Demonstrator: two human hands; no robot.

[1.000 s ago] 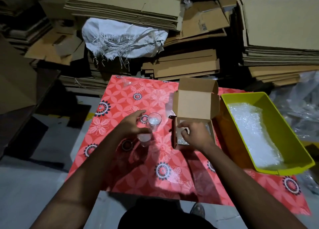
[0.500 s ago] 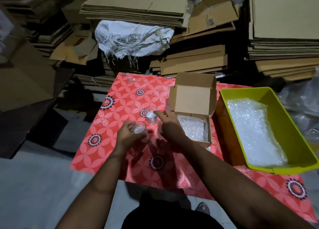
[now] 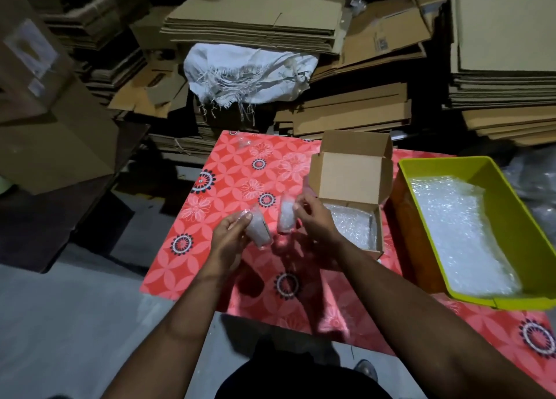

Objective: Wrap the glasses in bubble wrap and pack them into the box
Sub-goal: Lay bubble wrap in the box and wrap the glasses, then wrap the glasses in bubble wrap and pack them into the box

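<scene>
Two glasses in hand, neither wrapped nor packed yet

Box open, lined with bubble wrap, no glass inside; more wrap in the yellow bin at 3 o'clock. Left hand curled round the left glass, tilted, at its 2 o'clock. Right hand pinches the right glass, near upright, at its 9 o'clock. Glasses just apart, above the table. Both wraps and packing look left to do

Red floral tablecloth covers the table. On it, far centre-right, a small cardboard box, lid flap up, bubble wrap lining inside. Just right of the box sits a yellow-green plastic tray, a bubble wrap sheet lying in it. Small clear item at far-left edge, can't ID.
</scene>
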